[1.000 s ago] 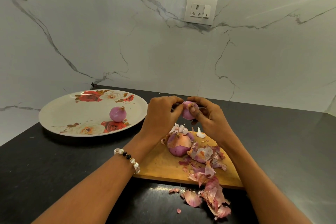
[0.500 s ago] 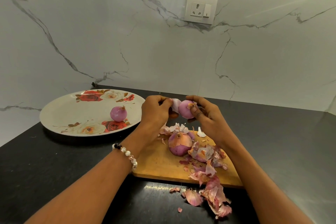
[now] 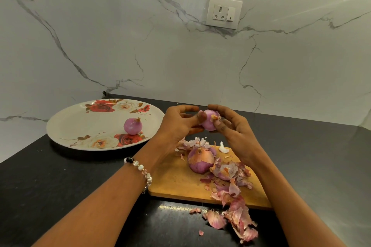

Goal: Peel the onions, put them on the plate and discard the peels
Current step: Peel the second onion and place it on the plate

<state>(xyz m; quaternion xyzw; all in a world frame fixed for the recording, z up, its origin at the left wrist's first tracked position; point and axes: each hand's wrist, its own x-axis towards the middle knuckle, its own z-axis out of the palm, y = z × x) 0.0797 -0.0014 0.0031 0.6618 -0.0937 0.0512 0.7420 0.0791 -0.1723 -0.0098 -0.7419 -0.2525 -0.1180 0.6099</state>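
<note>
Both forearms extend forward and converge. The left hand [image 3: 178, 121] is raised, fingers curled, thumb and fingertips pinching inward toward the right hand [image 3: 230, 126]. The right hand faces it — fingers curled, thumb on top — and the two hands' fingertips nearly meet. A beaded bracelet [image 3: 140, 168] encircles the left wrist.

My left grip [image 3: 178, 122] and right grip [image 3: 230, 126] pinch small onion [image 3: 207, 121] above cutting board [image 3: 176, 178]. Half-peeled onion [image 3: 199, 160], peels [image 3: 234, 196] on board. Peeled onion [image 3: 133, 126] on plate [image 3: 80, 124]; black desk [image 3: 50, 182].

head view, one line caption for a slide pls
Both hands, left and right, peel an onion above the cutting board.
</note>
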